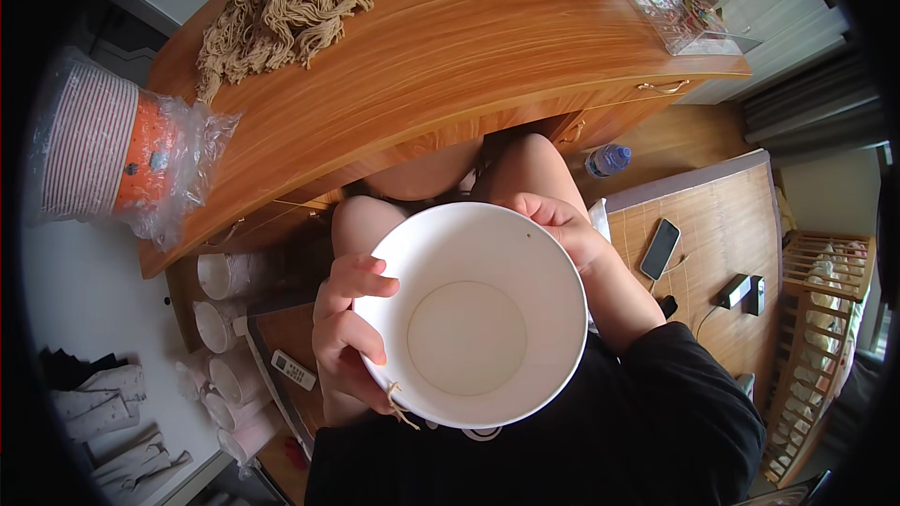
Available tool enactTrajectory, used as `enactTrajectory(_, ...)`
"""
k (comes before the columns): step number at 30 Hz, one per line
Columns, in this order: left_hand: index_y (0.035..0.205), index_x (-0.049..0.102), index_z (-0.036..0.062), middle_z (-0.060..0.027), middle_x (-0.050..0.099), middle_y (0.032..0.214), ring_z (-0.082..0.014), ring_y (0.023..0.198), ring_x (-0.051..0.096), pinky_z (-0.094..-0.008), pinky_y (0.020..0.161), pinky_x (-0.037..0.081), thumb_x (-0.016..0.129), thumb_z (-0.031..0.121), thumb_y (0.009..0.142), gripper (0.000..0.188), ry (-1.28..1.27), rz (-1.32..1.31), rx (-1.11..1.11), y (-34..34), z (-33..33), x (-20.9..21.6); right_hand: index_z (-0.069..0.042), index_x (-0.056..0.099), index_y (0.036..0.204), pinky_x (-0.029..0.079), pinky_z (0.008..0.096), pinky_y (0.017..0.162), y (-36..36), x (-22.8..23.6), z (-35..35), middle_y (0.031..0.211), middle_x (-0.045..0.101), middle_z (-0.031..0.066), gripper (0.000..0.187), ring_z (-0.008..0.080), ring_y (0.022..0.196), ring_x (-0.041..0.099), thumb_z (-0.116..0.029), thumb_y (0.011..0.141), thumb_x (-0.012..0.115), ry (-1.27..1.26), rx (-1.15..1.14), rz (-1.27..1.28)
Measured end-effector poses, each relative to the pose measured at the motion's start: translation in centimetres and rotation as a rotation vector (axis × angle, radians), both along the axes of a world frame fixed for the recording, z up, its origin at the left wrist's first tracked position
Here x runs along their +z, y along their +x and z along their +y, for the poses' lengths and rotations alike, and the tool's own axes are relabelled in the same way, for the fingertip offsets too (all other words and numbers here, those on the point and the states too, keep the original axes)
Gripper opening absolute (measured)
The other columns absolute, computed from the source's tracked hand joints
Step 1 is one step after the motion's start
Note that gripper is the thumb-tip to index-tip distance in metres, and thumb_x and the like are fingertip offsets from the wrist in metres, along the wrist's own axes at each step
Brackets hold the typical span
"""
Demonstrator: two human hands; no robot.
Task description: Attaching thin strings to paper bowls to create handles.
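A white round bucket (553, 347) is held over my lap, its open mouth turned up toward me. My left hand (349, 330) is closed on its left side, fingers hooked over the rim. Below those fingers, short frayed ends of tan cord (400, 408) poke out at the rim. At the upper right my right hand (561, 227) grips the rim, its fingertips partly behind the wall. A small dark hole shows in the inner wall close to that hand. Nothing lies on the bucket's bottom. The bucket's outside is hidden from me.
On the wooden desk (487, 28) ahead lies a heap of tan cords (291, 9). A plastic-wrapped stack of buckets (103, 145) stands at its left, a clear acrylic stand (682, 9) at its right. More buckets (234, 379) lie lower left. A phone (661, 248) and bottle (609, 160) are at right.
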State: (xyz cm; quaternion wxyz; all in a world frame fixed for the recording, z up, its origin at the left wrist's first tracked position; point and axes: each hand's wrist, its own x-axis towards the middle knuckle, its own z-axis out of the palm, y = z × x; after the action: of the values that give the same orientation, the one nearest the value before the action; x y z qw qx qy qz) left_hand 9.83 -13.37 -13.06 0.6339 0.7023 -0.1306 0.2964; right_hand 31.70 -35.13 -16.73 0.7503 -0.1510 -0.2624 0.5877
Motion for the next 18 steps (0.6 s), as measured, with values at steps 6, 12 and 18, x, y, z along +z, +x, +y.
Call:
enactTrajectory(6, 0.078, 0.057, 0.0202, -0.0167, 0.059, 0.137, -0.0343, 0.134, 0.044, -0.0475, 0.107, 0.037, 0.091, 0.059, 0.064, 0.054, 0.023, -0.046, 0.053, 1.3, -1.1, 1.3, -0.005, 0.054, 0.103, 0.046, 0.0256, 0.083, 0.6, 1.3, -0.4, 0.106, 0.057, 0.0023, 0.011, 0.0105, 0.091, 0.055, -0.016, 0.105, 0.058, -0.168, -0.207, -0.120)
enactTrajectory(12, 0.077, 0.058, 0.0194, -0.0160, 0.061, 0.133, -0.0342, 0.130, 0.046, -0.0450, 0.104, 0.040, 0.091, 0.054, 0.065, 0.049, 0.223, -0.049, 0.139, 1.3, -0.6, 2.2, -0.002, 0.058, 0.106, 0.051, 0.0275, 0.084, 8.3, 8.5, -4.0, 0.099, 0.067, 0.0082, 0.006, 0.0154, 0.090, 0.063, 0.001, 0.100, 0.060, -0.231, -1.540, -1.091)
enactTrajectory(18, 0.076, 0.058, 0.0184, -0.0168, 0.062, 0.132, -0.0345, 0.129, 0.047, -0.0448, 0.103, 0.040, 0.091, 0.052, 0.065, 0.048, 0.241, -0.077, 0.144, 1.1, -0.8, 2.1, -0.013, 0.072, 0.111, 0.054, 0.0345, 0.082, 22.4, 16.7, -8.8, 0.100, 0.075, 0.0076, 0.017, 0.0238, 0.090, 0.071, -0.023, 0.100, 0.063, -0.904, -1.846, -1.807)
